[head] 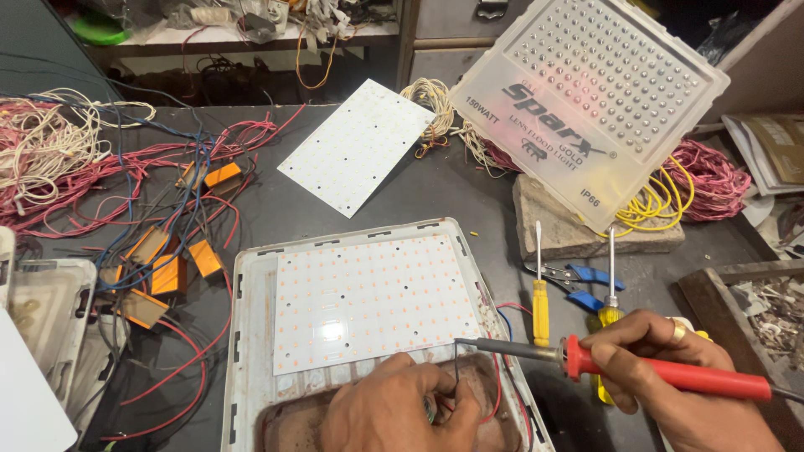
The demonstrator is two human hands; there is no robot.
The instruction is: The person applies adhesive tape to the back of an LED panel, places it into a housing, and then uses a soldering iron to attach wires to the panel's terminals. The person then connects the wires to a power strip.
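My right hand [670,368] grips a red-handled soldering iron [662,370]. Its metal tip points left and reaches the lower right edge of a white LED board [368,297] lying in a white flood light housing [251,335]. My left hand [398,410] rests in the housing's lower part, just below the board. It pinches a thin dark wire [456,368] that stands up beside the iron's tip. Red wires run along the housing's right side next to both hands.
A second LED board [356,144] lies further back. A clear lens cover [590,100] leans on a stone block at the right. Two yellow screwdrivers [540,301] and blue-handled pliers [586,285] lie right of the housing. Tangled red wires and orange driver boxes [167,272] fill the left.
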